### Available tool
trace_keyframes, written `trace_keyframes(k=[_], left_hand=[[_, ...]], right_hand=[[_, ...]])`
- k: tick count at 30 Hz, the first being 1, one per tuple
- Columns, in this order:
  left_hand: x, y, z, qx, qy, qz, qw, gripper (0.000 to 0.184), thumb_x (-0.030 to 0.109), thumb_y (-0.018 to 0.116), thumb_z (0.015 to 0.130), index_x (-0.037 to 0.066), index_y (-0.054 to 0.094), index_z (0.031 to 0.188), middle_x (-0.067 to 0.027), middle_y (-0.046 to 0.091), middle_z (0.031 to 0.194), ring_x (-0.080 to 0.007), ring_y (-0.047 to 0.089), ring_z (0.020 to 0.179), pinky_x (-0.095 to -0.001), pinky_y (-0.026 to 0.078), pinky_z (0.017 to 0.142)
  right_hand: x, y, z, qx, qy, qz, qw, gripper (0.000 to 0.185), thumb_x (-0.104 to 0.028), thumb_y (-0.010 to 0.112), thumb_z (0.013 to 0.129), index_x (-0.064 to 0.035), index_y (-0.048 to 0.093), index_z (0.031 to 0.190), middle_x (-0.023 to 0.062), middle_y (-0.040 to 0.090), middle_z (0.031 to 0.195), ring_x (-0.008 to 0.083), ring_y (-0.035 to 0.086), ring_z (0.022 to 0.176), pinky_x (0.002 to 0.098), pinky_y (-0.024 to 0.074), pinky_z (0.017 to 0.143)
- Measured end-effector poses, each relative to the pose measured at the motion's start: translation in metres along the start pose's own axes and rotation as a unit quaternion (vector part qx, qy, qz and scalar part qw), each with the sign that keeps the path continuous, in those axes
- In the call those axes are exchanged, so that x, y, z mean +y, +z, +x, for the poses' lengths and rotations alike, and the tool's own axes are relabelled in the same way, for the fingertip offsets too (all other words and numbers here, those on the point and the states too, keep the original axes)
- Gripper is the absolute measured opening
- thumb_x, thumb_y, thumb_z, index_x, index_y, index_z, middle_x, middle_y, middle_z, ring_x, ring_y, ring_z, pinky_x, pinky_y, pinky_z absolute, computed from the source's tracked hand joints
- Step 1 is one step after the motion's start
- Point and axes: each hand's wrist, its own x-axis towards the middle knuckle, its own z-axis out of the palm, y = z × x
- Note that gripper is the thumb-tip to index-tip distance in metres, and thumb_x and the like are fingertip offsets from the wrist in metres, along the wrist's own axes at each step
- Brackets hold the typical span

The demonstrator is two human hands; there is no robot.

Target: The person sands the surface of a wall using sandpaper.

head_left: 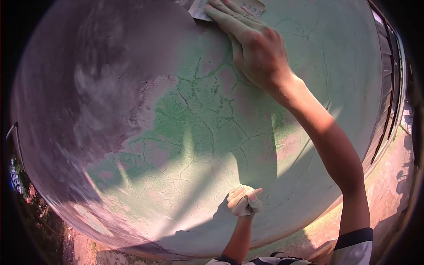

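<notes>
High on the wall (212, 132), my right hand (247, 39) presses a folded sheet of sandpaper (201, 12) flat against the surface. Printed marks show on the paper's back, and my fingers lie stretched over it. Cracked, worn green paint (176, 119) covers the wall below that hand, meeting a smooth grey-purple patch (145, 39) on the left. Lower down, my left hand (245, 200) is closed into a loose fist close to the wall, coated in pale dust. Nothing sticks out of it; whether it touches the wall I cannot tell.
Dark slatted shutters or a gate (385, 84) stand at the right edge. Sunlit ground (382, 185) runs along the wall's foot. Plants (37, 207) show at the lower left. Shadows of my arms fall across the wall.
</notes>
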Motion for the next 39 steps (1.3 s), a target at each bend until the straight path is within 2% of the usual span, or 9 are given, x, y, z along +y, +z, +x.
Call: trace_keyframes(k=[3, 4, 13, 18, 27, 29, 31, 34, 39], left_hand=[[0.0, 0.002, -0.004, -0.002, -0.003, 0.03, 1.0, 0.053, 0.023, 0.047, 0.099, 0.006, 0.063, 0.051, 0.0037, 0.042, 0.038, -0.01, 0.045, 0.034, -0.0248, 0.033, 0.038], [0.001, 0.001, -0.004, -0.002, -0.006, 0.034, 0.999, 0.053, 0.023, 0.047, 0.099, 0.006, 0.063, 0.051, 0.0037, 0.042, 0.038, -0.01, 0.045, 0.034, -0.0248, 0.033, 0.038], [0.006, -0.011, -0.004, -0.001, -0.028, 0.071, 0.997, 0.051, 0.021, 0.047, 0.097, 0.006, 0.062, 0.05, 0.0036, 0.041, 0.036, -0.0108, 0.045, 0.033, -0.0248, 0.034, 0.038], [0.0, -0.051, -0.005, 0.017, -0.026, 0.146, 0.989, 0.051, 0.02, 0.045, 0.096, 0.005, 0.06, 0.049, 0.0015, 0.042, 0.036, -0.0121, 0.047, 0.034, -0.0253, 0.035, 0.039], [-0.005, -0.085, 0.024, 0.03, 0.003, 0.097, 0.995, 0.045, 0.012, 0.045, 0.09, 0.003, 0.051, 0.046, -0.0018, 0.044, 0.037, -0.0155, 0.046, 0.032, -0.0268, 0.038, 0.036], [-0.005, -0.102, 0.032, 0.019, -0.008, 0.093, 0.995, 0.045, 0.012, 0.045, 0.09, 0.002, 0.051, 0.046, -0.0016, 0.042, 0.037, -0.0156, 0.046, 0.032, -0.0267, 0.038, 0.036], [-0.007, -0.12, 0.042, 0.015, -0.019, 0.092, 0.995, 0.045, 0.012, 0.044, 0.09, 0.002, 0.051, 0.046, -0.0015, 0.041, 0.036, -0.0156, 0.045, 0.032, -0.0267, 0.038, 0.036], [-0.016, -0.154, 0.054, -0.009, -0.008, 0.128, 0.992, 0.052, 0.018, 0.044, 0.097, 0.001, 0.052, 0.049, -0.0023, 0.041, 0.036, -0.0155, 0.045, 0.033, -0.0269, 0.036, 0.036], [-0.026, -0.182, 0.063, 0.001, -0.019, 0.093, 0.995, 0.055, 0.024, 0.045, 0.101, 0.001, 0.054, 0.052, -0.0031, 0.043, 0.038, -0.0154, 0.045, 0.034, -0.027, 0.032, 0.036]], right_hand=[[0.016, -0.004, 0.026, 0.061, 0.041, 0.072, 0.995, 0.037, -0.003, 0.042, 0.095, 0.0085, 0.055, 0.127, 0.0282, 0.052, 0.132, 0.0379, 0.05, 0.127, 0.0398, 0.0435, 0.107], [-0.017, -0.018, 0.018, -0.113, 0.218, 0.013, 0.969, 0.055, 0.002, 0.052, 0.077, -0.008, 0.06, 0.13, 0.0088, 0.056, 0.137, 0.0257, 0.054, 0.127, 0.0377, 0.0459, 0.106], [-0.037, -0.007, -0.042, -0.083, -0.105, 0.015, 0.991, 0.049, -0.005, 0.052, 0.081, -0.0056, 0.06, 0.13, 0.0092, 0.055, 0.14, 0.0213, 0.054, 0.129, 0.0336, 0.0452, 0.107], [-0.031, -0.008, 0.004, -0.104, 0.195, -0.006, 0.975, 0.049, -0.003, 0.052, 0.081, -0.005, 0.061, 0.128, 0.0079, 0.055, 0.14, 0.0245, 0.053, 0.128, 0.036, 0.0467, 0.105], [-0.1, -0.01, -0.083, -0.152, -0.064, 0.011, 0.986, 0.047, -0.009, 0.054, 0.085, -0.0096, 0.058, 0.132, 0.0053, 0.052, 0.144, 0.018, 0.051, 0.131, 0.0331, 0.0449, 0.108], [-0.083, -0.007, -0.034, -0.092, -0.022, -0.035, 0.995, 0.047, -0.004, 0.053, 0.086, -0.0085, 0.058, 0.133, 0.0082, 0.055, 0.14, 0.0233, 0.054, 0.127, 0.0346, 0.0473, 0.105], [-0.091, -0.011, 0.006, -0.276, 0.322, -0.061, 0.904, 0.049, 0.003, 0.052, 0.085, -0.0083, 0.059, 0.132, 0.0094, 0.056, 0.138, 0.0247, 0.055, 0.126, 0.0345, 0.047, 0.104], [-0.126, 0.025, -0.054, -0.031, 0.073, -0.04, 0.996, 0.054, 0.001, 0.048, 0.079, -0.0059, 0.058, 0.132, 0.0111, 0.055, 0.14, 0.0234, 0.055, 0.127, 0.0374, 0.0466, 0.105], [-0.199, 0.013, -0.129, -0.183, -0.011, 0.013, 0.983, 0.047, -0.005, 0.05, 0.085, -0.0098, 0.059, 0.132, 0.0056, 0.056, 0.139, 0.019, 0.055, 0.127, 0.0357, 0.0457, 0.107]])
